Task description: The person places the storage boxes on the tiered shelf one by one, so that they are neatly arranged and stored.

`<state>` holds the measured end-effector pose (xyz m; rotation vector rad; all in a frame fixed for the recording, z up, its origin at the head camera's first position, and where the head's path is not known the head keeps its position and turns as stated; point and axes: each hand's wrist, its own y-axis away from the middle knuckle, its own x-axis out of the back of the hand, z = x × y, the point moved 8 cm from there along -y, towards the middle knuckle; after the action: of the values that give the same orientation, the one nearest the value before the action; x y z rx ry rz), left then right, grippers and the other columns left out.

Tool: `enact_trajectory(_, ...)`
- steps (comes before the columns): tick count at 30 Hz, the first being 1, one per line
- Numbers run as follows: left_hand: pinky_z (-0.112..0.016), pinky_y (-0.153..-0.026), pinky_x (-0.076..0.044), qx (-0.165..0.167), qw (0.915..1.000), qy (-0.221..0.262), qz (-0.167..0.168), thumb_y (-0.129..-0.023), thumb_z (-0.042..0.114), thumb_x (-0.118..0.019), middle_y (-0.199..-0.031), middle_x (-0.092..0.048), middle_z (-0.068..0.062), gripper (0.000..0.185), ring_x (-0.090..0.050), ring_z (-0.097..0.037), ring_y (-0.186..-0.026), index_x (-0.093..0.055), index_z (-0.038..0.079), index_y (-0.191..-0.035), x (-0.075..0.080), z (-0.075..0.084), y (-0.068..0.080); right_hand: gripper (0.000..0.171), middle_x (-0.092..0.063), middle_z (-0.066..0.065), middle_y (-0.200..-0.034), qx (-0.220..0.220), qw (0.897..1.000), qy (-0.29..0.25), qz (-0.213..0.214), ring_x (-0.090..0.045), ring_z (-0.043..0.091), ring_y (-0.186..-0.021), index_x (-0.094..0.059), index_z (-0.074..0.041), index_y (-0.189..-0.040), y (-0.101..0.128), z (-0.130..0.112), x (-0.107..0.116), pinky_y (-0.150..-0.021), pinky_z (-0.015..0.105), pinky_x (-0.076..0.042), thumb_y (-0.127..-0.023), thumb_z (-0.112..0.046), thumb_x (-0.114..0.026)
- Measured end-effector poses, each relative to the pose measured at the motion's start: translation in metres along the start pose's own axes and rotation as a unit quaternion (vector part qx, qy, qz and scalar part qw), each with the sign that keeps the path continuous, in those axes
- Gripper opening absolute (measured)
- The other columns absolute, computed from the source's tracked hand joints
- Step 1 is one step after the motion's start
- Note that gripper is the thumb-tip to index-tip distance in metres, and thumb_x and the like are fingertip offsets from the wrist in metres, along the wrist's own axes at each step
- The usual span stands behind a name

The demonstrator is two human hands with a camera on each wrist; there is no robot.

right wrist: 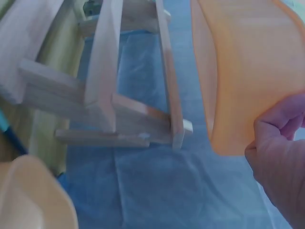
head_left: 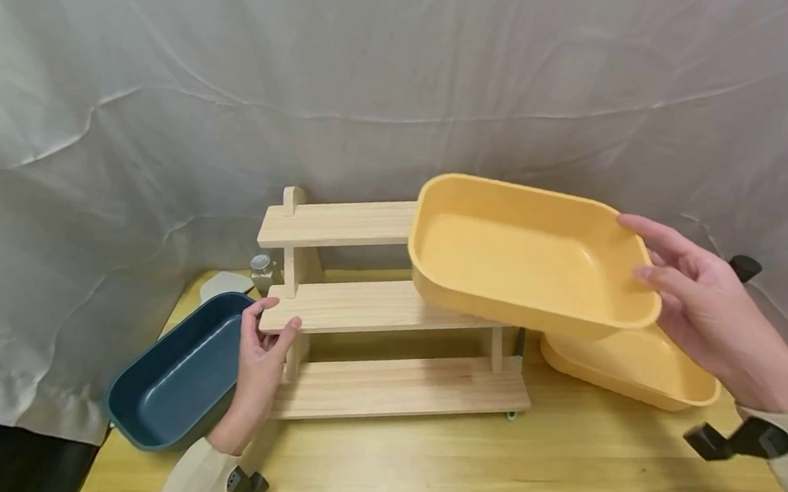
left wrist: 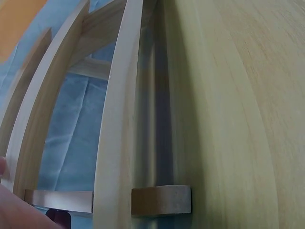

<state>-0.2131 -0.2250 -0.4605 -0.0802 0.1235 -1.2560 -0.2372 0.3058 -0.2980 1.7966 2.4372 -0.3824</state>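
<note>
A three-tier wooden shelf rack (head_left: pixel 370 385) stands on the table. My left hand (head_left: pixel 262 366) grips the left end of its middle board, thumb on the front edge; the left wrist view catches only a bit of that hand (left wrist: pixel 16 205). My right hand (head_left: pixel 699 298) pinches the right end wall of a yellow plastic bin (head_left: pixel 503 254). The bin is held up in front of the rack's right side, tilted with its inside toward me, hiding the right part of the upper boards. In the right wrist view, the bin (right wrist: pixel 257 81) is raised beside the rack.
Another yellow bin (head_left: pixel 687 373) lies on the table at right, partly behind the raised one. At left sits a dark blue bin (head_left: pixel 179 376), with a white flat piece (head_left: pixel 225 285) and a small metal-topped jar (head_left: pixel 263 271) behind it. A grey curtain (head_left: pixel 379 62) hangs behind the rack.
</note>
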Motion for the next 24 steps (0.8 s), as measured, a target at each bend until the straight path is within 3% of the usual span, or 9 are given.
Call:
enact_trajectory(3,-0.021,-0.084,-0.048,-0.003,1.0000,0.004,0.000,-0.108,0.009,-0.070,-0.129,-0.051,-0.008,0.053,-0.055,-0.017,-0.103,-0.041,0.006,-0.153,-0.001,0.000,0.000,0.059,-0.036,0.012,-0.159,0.004,1.000,-0.014,0.000,-0.064,0.020,-0.116,-0.047,-0.010,-0.165,-0.022,-0.004,-0.011,-0.083,0.031,-0.062,-0.111,0.013,-0.046)
enact_trajectory(9,-0.022,-0.078,-0.047,-0.011,0.9999,0.006,-0.003,-0.108,0.008,-0.071,-0.127,-0.052,-0.009,0.053,-0.056,-0.017,-0.100,-0.043,0.006,-0.152,-0.006,0.002,-0.001,0.056,-0.043,0.012,-0.159,-0.008,1.000,-0.013,0.009,-0.063,0.022,-0.128,-0.051,-0.011,-0.162,-0.057,-0.004,-0.030,-0.093,0.031,-0.060,-0.110,0.009,-0.054)
enact_trajectory(24,-0.022,-0.074,-0.045,-0.005,0.9999,-0.003,-0.009,-0.108,0.008,-0.071,-0.126,-0.052,-0.010,0.053,-0.056,-0.017,-0.097,-0.043,0.008,-0.153,-0.013,-0.001,0.003,0.059,-0.050,0.017,-0.139,-0.035,0.999,0.025,0.032,-0.068,0.019,-0.101,-0.042,-0.006,-0.164,-0.127,0.014,-0.080,-0.087,0.027,-0.061,-0.108,0.005,-0.059)
